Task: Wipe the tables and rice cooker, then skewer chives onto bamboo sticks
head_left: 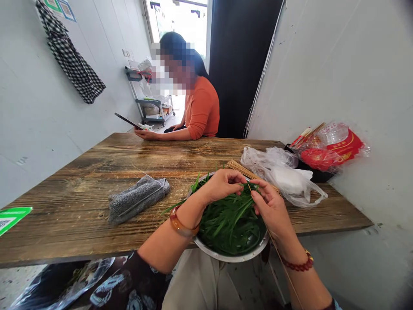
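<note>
The left hand has its fingers curled and its thumb drawn in toward them, over the far part of a bowl; whether it pinches anything I cannot tell. The right hand grips a thin stick between thumb and fingers, its tip pointing toward the left hand and its long end running down along the right forearm. Beneath both hands, long greens fill the bowl, with a few blades poking past the rim on the left. The bowl's near rim juts beyond the edge of the wooden surface, above the lap. A grey towel lies on the surface to the left of the bowl. More sticks lie in a bundle just behind the bowl, beside a plastic bag. Across the surface, a person in an orange top holds a phone.
</note>
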### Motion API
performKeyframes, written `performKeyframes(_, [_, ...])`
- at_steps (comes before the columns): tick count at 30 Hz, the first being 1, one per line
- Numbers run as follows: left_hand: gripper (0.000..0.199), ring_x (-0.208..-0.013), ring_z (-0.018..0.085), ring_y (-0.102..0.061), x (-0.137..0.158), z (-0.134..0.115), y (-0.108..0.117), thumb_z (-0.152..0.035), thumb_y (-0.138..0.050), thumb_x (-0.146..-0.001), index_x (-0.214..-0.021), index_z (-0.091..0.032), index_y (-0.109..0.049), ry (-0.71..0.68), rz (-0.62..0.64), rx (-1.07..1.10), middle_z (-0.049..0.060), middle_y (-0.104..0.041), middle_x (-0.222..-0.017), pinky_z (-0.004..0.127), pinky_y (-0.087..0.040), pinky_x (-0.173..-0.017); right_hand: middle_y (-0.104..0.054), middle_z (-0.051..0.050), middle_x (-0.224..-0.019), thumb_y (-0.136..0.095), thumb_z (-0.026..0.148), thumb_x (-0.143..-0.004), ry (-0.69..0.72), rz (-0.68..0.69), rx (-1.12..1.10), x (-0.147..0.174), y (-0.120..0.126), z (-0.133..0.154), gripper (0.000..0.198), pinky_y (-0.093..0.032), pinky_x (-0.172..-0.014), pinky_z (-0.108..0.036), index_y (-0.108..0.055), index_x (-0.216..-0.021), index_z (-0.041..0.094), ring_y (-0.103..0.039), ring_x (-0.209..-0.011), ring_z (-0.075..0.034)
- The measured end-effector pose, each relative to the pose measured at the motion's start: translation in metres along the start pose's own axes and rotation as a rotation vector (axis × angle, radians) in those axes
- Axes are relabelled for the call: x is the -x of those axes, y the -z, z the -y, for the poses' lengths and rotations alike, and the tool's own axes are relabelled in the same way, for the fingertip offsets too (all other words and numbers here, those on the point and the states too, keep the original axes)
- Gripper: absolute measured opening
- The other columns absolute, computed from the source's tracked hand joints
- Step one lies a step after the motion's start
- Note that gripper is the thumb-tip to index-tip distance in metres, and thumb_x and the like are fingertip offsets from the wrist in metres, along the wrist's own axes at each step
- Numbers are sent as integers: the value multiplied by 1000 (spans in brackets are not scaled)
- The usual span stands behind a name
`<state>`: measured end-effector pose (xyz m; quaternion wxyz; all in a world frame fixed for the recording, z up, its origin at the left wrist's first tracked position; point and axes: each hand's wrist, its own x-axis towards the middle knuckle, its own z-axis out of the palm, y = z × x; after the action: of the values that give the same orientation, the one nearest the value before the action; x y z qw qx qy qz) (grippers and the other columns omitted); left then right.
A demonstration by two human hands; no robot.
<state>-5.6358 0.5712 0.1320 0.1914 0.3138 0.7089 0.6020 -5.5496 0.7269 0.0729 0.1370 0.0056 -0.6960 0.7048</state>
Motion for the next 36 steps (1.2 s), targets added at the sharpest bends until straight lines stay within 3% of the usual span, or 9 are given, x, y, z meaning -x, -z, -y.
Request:
performKeyframes(8, [11, -69, 9, -56, 1, -1, 1, -15, -65, -73, -83, -12, -71, -75, 164, -154, 0, -66, -75, 20, -43, -67, -53, 6, -63, -63, 44, -87, 2, -31, -16, -1, 0, 0, 33, -35, -47, -22, -58, -111, 22, -48, -50, -9])
performKeyframes(12, [10, -76, 11, -58, 1, 0, 2, -19, -62, -80, -82, -12, -69, -80, 138, -173, 2, -67, -81, 22, -45, -75, -56, 5, -65, -64, 46, -87, -15, -21, -45, 0, 0, 4, 35, -37, -46, -22, -58, -112, 22, -51, -52, -10])
performKeyframes(18, [22, -63, 12, -60, 3, 2, -1, -32, -68, -79, -86, -13, -58, 30, 325, -41, 2, -65, -75, 26, -48, -64, -59, 3, -69, -59, 47, -90, 15, 5, -77, 0, 0, 6, 38, -43, -48, -23, -57, -118, 22, -56, -56, -12])
performKeyframes(23, [15, -58, 8, -52, 3, -1, 1, -28, -59, -83, -80, -13, -58, 23, 166, -107, -3, -56, -67, 21, -42, -57, -67, -2, -83, -59, 49, -89, 23, -7, -110, -1, 0, 2, 41, -44, -50, -23, -54, -119, 22, -60, -61, -12])
performKeyframes(27, [20, -54, 7, -42, 4, -6, 2, -31, -53, -86, -78, -13, -60, -4, 20, -216, -5, -49, -60, 21, -33, -52, -65, 1, -72, -65, 51, -84, -32, 13, -72, -2, -2, 4, 47, -40, -45, -23, -53, -117, 20, -56, -51, -11])
performKeyframes(36, [45, -51, 7, -34, 5, -6, 3, -49, -46, -89, -58, -16, -47, -26, -54, -267, -4, -42, -53, 22, -26, -50, -53, 8, -59, -69, 42, -83, -22, 49, -40, -1, -1, 3, 51, -31, -45, -21, -51, -125, 20, -43, -47, -9])
